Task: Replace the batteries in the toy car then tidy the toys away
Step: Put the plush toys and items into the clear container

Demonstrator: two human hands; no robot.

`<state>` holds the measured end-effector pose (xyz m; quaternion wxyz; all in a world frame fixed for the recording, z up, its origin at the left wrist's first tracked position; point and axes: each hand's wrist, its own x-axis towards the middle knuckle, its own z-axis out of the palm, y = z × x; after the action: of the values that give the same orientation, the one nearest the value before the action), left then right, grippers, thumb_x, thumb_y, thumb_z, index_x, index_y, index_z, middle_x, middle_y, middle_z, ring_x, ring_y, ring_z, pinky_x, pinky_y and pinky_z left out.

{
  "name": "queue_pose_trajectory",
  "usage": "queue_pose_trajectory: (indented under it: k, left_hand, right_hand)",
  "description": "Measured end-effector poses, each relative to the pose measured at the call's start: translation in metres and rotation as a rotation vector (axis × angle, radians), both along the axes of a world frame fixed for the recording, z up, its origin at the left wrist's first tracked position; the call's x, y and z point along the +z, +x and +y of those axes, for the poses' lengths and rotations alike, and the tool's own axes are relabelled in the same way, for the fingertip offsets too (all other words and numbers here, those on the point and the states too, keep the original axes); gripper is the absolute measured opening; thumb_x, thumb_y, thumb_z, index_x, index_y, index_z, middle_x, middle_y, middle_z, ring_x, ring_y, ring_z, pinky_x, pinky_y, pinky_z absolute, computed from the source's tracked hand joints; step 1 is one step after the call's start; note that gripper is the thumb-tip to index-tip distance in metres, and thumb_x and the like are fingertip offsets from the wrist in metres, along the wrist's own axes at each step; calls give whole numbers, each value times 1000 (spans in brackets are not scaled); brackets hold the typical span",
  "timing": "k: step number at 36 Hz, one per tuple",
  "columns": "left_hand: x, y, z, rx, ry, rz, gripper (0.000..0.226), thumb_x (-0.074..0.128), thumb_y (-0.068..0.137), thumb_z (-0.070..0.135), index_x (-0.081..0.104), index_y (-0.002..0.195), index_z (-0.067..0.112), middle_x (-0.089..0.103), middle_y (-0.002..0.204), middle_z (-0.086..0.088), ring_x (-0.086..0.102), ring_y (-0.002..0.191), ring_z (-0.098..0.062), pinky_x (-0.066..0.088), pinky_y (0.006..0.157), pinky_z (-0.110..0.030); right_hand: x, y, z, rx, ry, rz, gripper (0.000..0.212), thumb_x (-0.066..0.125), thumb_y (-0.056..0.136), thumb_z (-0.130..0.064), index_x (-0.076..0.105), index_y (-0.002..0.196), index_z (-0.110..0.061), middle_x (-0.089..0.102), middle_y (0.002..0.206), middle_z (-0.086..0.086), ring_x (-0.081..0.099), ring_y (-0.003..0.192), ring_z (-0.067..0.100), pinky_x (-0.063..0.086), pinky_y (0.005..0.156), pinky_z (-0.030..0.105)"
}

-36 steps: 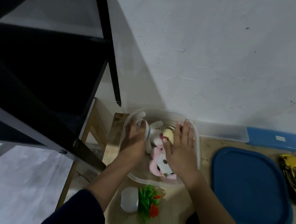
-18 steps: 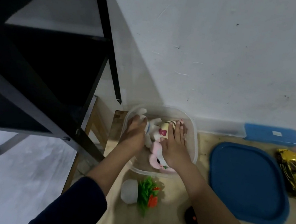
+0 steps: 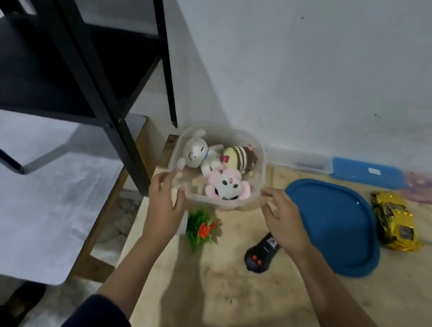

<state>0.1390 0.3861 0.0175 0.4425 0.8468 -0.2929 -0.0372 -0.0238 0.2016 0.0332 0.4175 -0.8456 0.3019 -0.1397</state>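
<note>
A clear plastic tub stands at the table's back left with three plush toys inside: a white one, a striped yellow-brown one and a pink-and-white one. My left hand is at the tub's near left corner, fingers spread and touching its rim. My right hand hovers open by the tub's near right corner. The tub's blue lid lies to the right. A gold toy car sits beyond the lid. A black remote control lies under my right wrist.
A small green plastic plant with an orange flower in a white pot lies before the tub. A flat clear box with a blue lid rests against the wall. A black metal shelf frame and a grey table stand on the left.
Both hands have come out of the tub, leaving the plush toys inside, and now sit at its near corners. The camera has tilted down, showing more table.
</note>
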Motion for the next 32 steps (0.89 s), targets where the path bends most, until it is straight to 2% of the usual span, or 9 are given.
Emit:
queue_pose_trajectory:
  k: [2,4,8,11,15,18,23,27,32]
  left_hand:
    - [-8,-4,7,56,23,41,36,44,97,18,46,132,8,40,131,-10,46,120,-25,39,100,-30]
    - [-12,-2,10,56,58,89,37,42,98,18,45,133,5,42,135,-12,41,125,-26,33,97,-19]
    - [-20,10,10,26,119,206,41,38,100,26,42,137,9,43,135,-13,41,125,-27,32,103,-33]
    - [-16,15,10,-32,93,295,45,38,100,30,37,142,15,41,129,-6,44,116,-18,32,103,-29]
    - [-42,-33,42,-8,142,369,46,44,98,32,36,141,21,42,110,-2,43,97,-13,35,91,-26]
    - [-53,-36,46,-21,99,324,47,49,95,35,39,140,20,43,91,-1,45,90,-18,39,81,-32]
    - [-53,-33,48,25,61,362,45,52,94,31,42,137,21,46,100,8,43,102,-14,36,86,-28]
    - [-55,-35,55,59,54,382,45,52,94,31,42,137,22,46,108,6,44,93,-1,36,88,-27]
    - [-58,-45,68,85,33,395,44,52,94,31,43,136,21,45,98,21,41,110,-10,39,90,-32]
  right_hand:
    - [-10,-15,0,77,32,58,31,52,92,-12,52,123,-14,51,123,-3,46,120,14,40,102,32]
    - [-18,-21,0,207,43,162,39,55,91,-17,48,129,-20,46,132,-5,38,130,14,33,107,28]
    - [-25,-20,-2,455,-29,398,62,59,88,-30,29,142,-33,23,152,-11,4,143,7,11,116,29]
    - [-22,-14,-6,545,-167,499,70,59,88,-36,20,146,-30,17,154,-13,-3,144,10,4,116,31]
    - [-39,-54,10,612,-266,608,70,60,85,-44,25,144,-31,23,152,-12,7,143,11,11,114,33]
    - [-44,-63,8,525,-328,543,69,61,81,-51,33,140,-32,36,143,-9,24,135,12,22,105,32]
    - [-46,-61,15,432,-384,515,65,59,80,-56,40,134,-26,45,130,-6,40,122,14,22,103,28]
    - [-54,-67,21,376,-414,519,59,52,83,-57,41,131,-23,46,124,-4,43,118,15,24,103,30]
    - [-63,-72,41,268,-624,624,59,34,89,-61,41,124,-14,46,120,2,44,110,20,31,91,37]
